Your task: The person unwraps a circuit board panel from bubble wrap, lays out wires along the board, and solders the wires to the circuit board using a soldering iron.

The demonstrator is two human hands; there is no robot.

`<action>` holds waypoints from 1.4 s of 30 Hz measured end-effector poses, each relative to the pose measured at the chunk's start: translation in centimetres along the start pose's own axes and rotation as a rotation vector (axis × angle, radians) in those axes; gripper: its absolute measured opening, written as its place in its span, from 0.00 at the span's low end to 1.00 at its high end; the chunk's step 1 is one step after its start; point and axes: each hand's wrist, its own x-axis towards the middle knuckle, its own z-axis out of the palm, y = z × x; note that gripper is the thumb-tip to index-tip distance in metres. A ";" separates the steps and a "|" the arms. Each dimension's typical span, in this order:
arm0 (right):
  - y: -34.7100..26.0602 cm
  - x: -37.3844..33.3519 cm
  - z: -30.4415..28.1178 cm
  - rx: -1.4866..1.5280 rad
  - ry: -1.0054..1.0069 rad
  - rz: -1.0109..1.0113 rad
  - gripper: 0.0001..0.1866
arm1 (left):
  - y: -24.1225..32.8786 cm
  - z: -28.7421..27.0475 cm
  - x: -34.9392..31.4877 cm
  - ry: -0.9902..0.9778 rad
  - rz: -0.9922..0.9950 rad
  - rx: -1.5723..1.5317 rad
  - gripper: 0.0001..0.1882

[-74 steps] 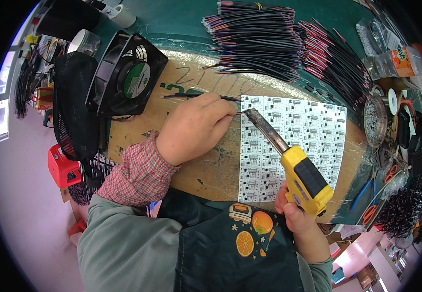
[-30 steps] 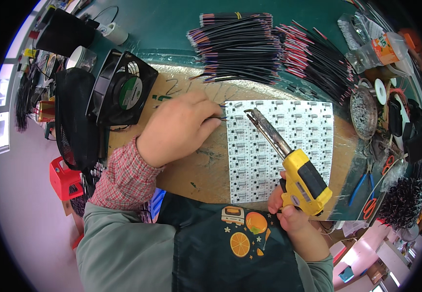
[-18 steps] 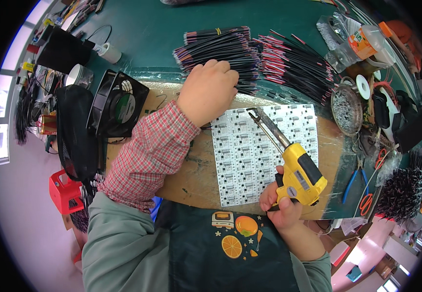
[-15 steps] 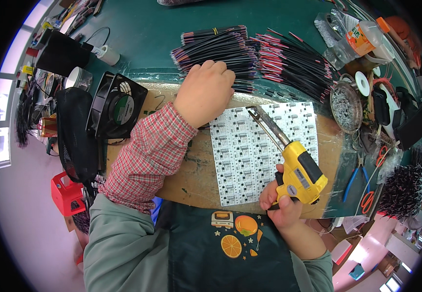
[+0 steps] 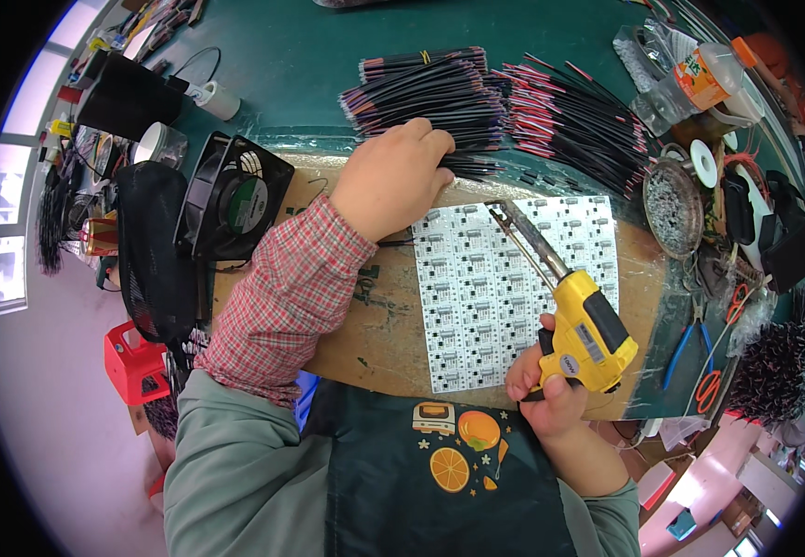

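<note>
The black fan [image 5: 235, 197] stands left of the left hand's fingers, well apart. The left hand [image 5: 395, 181] is palm down and loosely curled; its fingertips are hidden, so I cannot tell whether they have hold of a wire. The wire pile [image 5: 424, 104] lies just beyond those fingers, its long axis running mostly left to right, and the left hand is clearly nearer to it than the right. The circuit sheet [image 5: 469, 292] lies right of and below the left fingers. The right hand [image 5: 551, 395] has its fingers wrapped around the soldering gun [image 5: 592, 327], whose tip slants up-left over the sheet.
</note>
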 end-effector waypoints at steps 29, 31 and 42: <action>0.0 -0.4 0.0 -0.036 -0.025 0.059 0.42 | 0.3 -3.9 -6.8 0.152 -0.072 -0.097 0.10; 0.0 -0.4 0.2 -0.042 -0.031 0.063 0.42 | 0.1 -3.2 -5.7 0.206 -0.068 -0.117 0.10; 0.0 -0.4 -0.1 0.010 0.018 -0.052 0.42 | 0.7 0.6 1.9 -0.024 -0.019 0.179 0.09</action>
